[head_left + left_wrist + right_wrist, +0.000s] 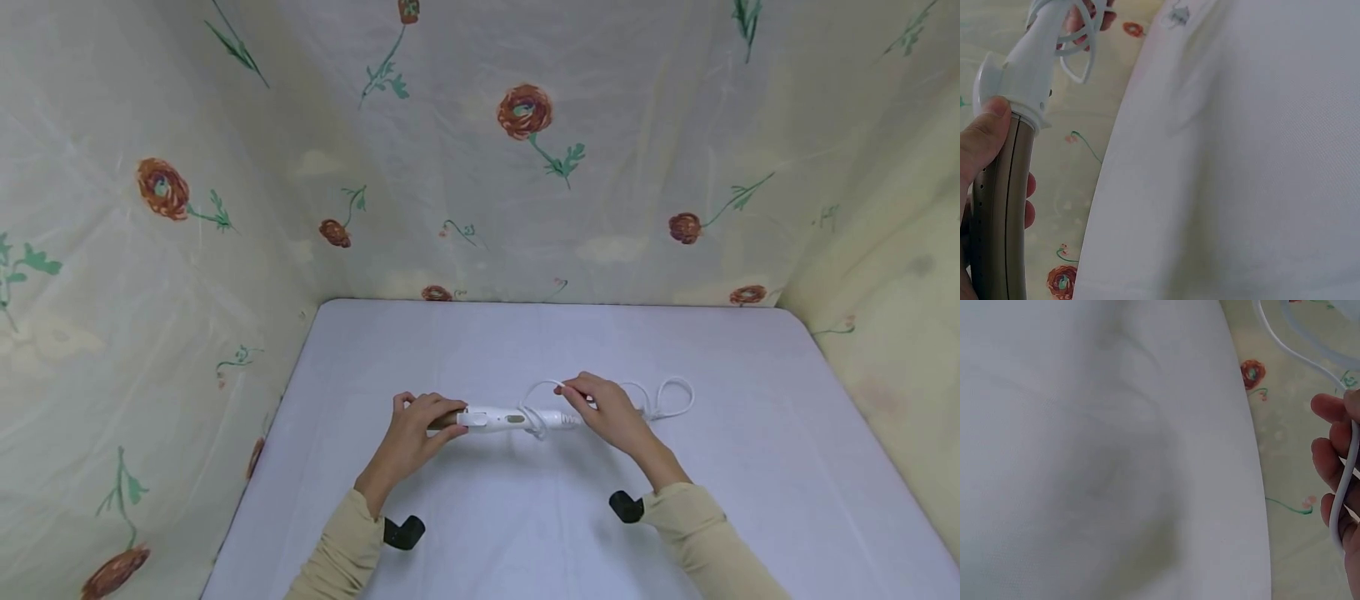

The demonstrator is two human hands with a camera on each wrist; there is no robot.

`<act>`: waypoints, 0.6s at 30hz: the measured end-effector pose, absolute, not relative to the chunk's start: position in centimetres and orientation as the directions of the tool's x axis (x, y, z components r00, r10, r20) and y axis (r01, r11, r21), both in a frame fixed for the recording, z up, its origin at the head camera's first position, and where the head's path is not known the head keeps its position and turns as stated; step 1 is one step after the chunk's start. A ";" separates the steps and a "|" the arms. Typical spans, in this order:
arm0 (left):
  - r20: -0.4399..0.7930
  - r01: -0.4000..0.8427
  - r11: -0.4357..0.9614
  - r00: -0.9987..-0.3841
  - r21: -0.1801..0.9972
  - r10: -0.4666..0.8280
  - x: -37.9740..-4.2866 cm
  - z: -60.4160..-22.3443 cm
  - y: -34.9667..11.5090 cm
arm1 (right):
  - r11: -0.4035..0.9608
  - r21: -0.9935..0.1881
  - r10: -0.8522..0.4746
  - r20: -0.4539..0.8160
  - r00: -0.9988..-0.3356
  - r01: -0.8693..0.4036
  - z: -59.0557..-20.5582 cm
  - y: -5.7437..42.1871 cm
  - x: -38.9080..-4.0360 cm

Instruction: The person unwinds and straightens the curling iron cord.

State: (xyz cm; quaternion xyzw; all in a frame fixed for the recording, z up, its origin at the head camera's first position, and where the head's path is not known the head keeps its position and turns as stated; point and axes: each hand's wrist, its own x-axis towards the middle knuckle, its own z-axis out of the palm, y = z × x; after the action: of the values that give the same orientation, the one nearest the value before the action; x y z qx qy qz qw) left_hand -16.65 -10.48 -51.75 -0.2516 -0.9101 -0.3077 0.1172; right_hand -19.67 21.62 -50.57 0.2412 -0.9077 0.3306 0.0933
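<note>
A hair curling iron with a white handle and a bronze-brown barrel is held level above the table. My left hand grips it by the barrel, the thumb lying near where barrel meets handle. White cord loops around the handle's far end. With the fingertips of my right hand I pinch a stretch of that cord, and in the right wrist view the cord runs down across the curled fingers. Beyond this hand a loose loop of cord hangs to the right.
Beneath both hands is a white-covered table with rounded back corners. Flower-printed sheeting rises behind it and along both sides. A black wrist-worn piece sticks out near the left sleeve, another near the right.
</note>
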 end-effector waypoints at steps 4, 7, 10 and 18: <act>0.357 0.521 0.681 -0.852 0.515 0.383 -16.7 -51.7 -10.5 | 0.690 -0.564 -0.366 0.268 -0.891 -0.453 -51.2 21.9 -19.7; 0.354 0.522 0.679 -0.852 0.517 0.385 -16.8 -51.7 -10.5 | 0.691 -0.584 -0.365 0.227 -0.903 -0.426 -51.7 21.9 -19.7; 0.353 0.524 0.682 -0.851 0.511 0.389 -16.9 -51.6 -10.4 | 0.681 -0.618 -0.368 0.177 -0.913 -0.394 -52.0 21.7 -19.7; 0.351 0.519 0.682 -0.854 0.515 0.384 -17.1 -51.2 -10.0 | 0.677 -0.646 -0.386 0.096 -0.918 -0.352 -52.4 21.2 -19.2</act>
State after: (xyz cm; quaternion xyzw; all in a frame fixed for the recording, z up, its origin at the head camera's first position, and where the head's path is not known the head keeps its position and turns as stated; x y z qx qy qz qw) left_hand -17.11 -10.02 -51.15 -0.2478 -0.9108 -0.3121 0.1078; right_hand -19.17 21.24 -52.35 0.2015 -0.9155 0.3473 -0.0240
